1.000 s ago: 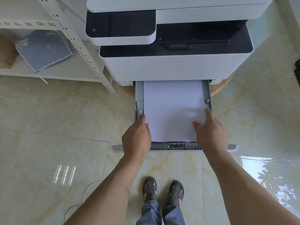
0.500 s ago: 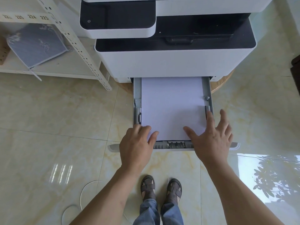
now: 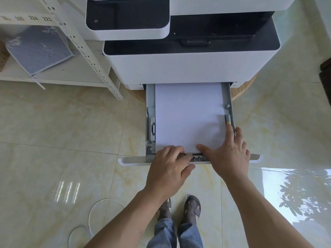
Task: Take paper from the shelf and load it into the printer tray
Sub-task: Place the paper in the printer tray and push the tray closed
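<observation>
The white printer (image 3: 188, 68) stands on the floor with its grey paper tray (image 3: 150, 97) pulled out toward me. A stack of white paper (image 3: 188, 113) lies flat in the tray. My left hand (image 3: 168, 167) is at the tray's near end, fingers curled over the dark end guide (image 3: 197, 157) at the paper's edge, thumb under the tray front. My right hand (image 3: 227, 154) lies spread on the paper's near right corner, with its index finger along the right side guide (image 3: 227, 119).
A white metal shelf (image 3: 62, 76) stands at the left with a blue-grey cushion (image 3: 37, 51) on it. A white cable (image 3: 100, 208) loops on the glossy tiles. My sandalled feet (image 3: 192, 206) are below the tray. Dark furniture (image 3: 326, 72) is at the right edge.
Both hands slid back from the paper's sides to its near edge. My left hand curled onto the end guide, and my right hand spread flat over the corner.
</observation>
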